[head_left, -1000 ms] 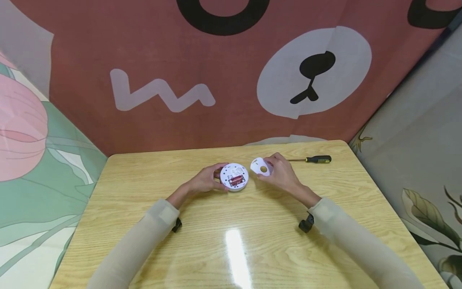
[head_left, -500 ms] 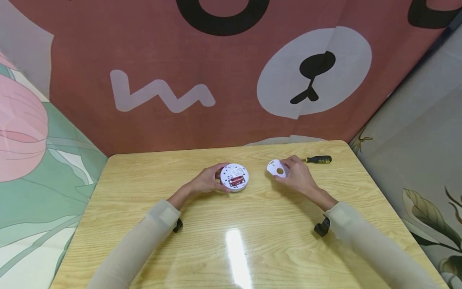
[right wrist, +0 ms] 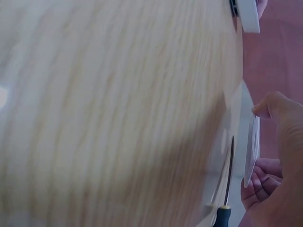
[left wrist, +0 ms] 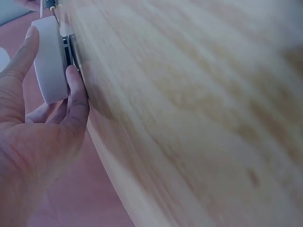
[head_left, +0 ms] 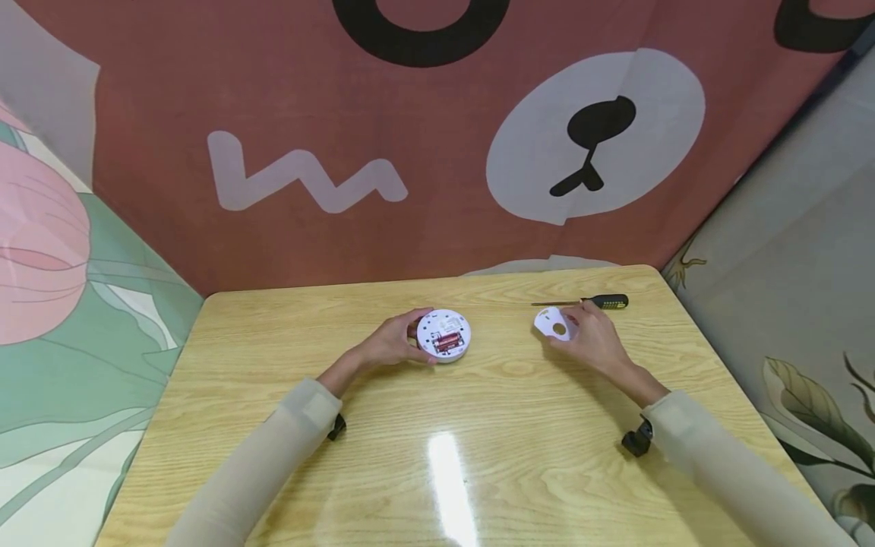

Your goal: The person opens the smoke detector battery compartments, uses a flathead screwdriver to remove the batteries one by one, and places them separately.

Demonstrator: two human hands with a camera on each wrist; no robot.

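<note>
Head: white disc (head_left: 443, 331); tiny unreadable print (head_left: 453, 324)

white glare (head_left: 451, 486) streaks the table (head_left: 273, 334); wrist views look hazy.

A person wears long, pale beige sleeves. The left sleeve (head_left: 256, 471) ends in a broad cuff (head_left: 313, 400); well apart from it, the right sleeve (head_left: 738, 471) matches in colour. A small black device (head_left: 337, 428) shows beside the left sleeve; farther right of that sleeve is a chunkier black device (head_left: 637, 438). The left hand (head_left: 388, 340), just past the left sleeve, is bare.
</note>
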